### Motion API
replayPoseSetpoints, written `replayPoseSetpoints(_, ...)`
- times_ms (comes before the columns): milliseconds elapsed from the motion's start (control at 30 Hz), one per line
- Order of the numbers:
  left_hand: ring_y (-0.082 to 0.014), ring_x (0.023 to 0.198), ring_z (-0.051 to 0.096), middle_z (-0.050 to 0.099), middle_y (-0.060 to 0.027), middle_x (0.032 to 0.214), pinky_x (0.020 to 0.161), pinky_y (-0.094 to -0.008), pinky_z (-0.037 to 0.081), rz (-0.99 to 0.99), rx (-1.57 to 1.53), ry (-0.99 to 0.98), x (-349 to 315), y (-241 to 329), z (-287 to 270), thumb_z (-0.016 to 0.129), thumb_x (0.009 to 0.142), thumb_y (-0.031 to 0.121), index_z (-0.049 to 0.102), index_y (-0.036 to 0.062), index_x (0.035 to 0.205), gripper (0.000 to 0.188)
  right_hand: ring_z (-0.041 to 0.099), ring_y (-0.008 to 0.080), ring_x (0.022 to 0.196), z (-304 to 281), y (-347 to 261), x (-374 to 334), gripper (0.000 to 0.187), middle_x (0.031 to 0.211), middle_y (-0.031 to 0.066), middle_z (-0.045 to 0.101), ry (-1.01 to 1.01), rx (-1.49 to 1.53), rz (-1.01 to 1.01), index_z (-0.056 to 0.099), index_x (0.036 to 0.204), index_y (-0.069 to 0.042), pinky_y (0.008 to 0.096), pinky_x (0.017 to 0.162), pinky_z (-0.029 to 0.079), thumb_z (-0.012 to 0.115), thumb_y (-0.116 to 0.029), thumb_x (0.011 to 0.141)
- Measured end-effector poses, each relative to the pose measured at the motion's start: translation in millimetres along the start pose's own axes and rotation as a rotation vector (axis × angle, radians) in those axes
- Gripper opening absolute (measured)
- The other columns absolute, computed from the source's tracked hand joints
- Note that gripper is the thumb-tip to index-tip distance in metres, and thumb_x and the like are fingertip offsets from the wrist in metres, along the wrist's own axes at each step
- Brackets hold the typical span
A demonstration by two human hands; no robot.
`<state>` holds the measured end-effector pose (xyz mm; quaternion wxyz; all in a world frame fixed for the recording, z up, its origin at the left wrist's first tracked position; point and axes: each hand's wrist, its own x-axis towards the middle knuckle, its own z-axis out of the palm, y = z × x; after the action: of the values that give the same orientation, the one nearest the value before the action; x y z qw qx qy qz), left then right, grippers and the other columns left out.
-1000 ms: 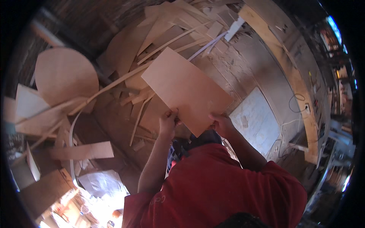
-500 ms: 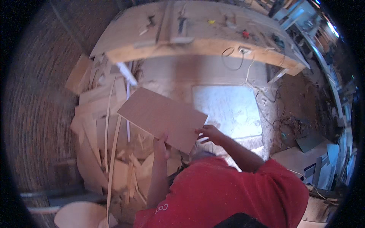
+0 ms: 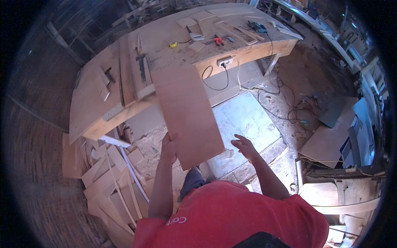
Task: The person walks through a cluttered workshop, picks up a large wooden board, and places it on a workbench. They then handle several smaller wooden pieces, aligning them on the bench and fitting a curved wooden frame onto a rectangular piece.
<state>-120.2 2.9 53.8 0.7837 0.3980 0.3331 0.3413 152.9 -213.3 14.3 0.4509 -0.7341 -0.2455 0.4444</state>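
A flat rectangular plywood panel (image 3: 188, 115) slants up in front of me, its far end overlapping the front edge of the workbench (image 3: 165, 53). My left hand (image 3: 168, 148) grips the panel's left edge near its lower end. My right hand (image 3: 245, 148) is off the panel, a short way to the right of its lower corner, with fingers apart and nothing in them. Below that hand lies a pale, brightly lit slab (image 3: 244, 124) on the floor.
On the bench lie red-handled pliers (image 3: 218, 40), a yellow tape measure (image 3: 173, 44), a dark power tool (image 3: 257, 27) and wood strips. A socket (image 3: 225, 61) with cords sits on its front edge. Wood offcuts (image 3: 109, 177) pile up at left; cables (image 3: 285, 103) trail across the floor at right.
The panel has swung from lying crosswise to pointing away toward the bench. My right hand has let go of it. The view has turned rightward, showing more of the bench.
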Motion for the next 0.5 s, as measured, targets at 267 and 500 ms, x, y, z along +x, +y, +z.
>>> replayPoseSetpoints(267, -0.0183, 0.113, 0.063, 0.063, -0.0108, 0.128, 0.095, -0.0355, 0.054, -0.171, 0.224, -0.391, 149, 33, 40, 0.070, 0.094, 0.014, 0.048, 0.0007, 0.140, 0.053, 0.064, 0.0138, 0.096, 33, -52, 91, 0.052, 0.108, 0.0079, 0.068, 0.199, 0.334, -0.129, 0.056, 0.134, -0.001, 0.0297, 0.080, 0.053, 0.075, -0.024, 0.092)
replayPoseSetpoints(500, -0.0286, 0.123, 0.059, 0.056, -0.0214, 0.140, 0.106, -0.0407, 0.046, 0.087, 0.815, -0.367, 265, 66, 49, 0.079, 0.087, 0.027, 0.047, -0.0029, 0.143, 0.071, 0.067, 0.0174, 0.074, -38, -102, 150, 0.035, 0.082, 0.0098, 0.071, 0.941, -0.279, -0.043, 0.072, 0.108, -0.003, 0.0347, 0.065, 0.053, 0.078, -0.026, 0.082)
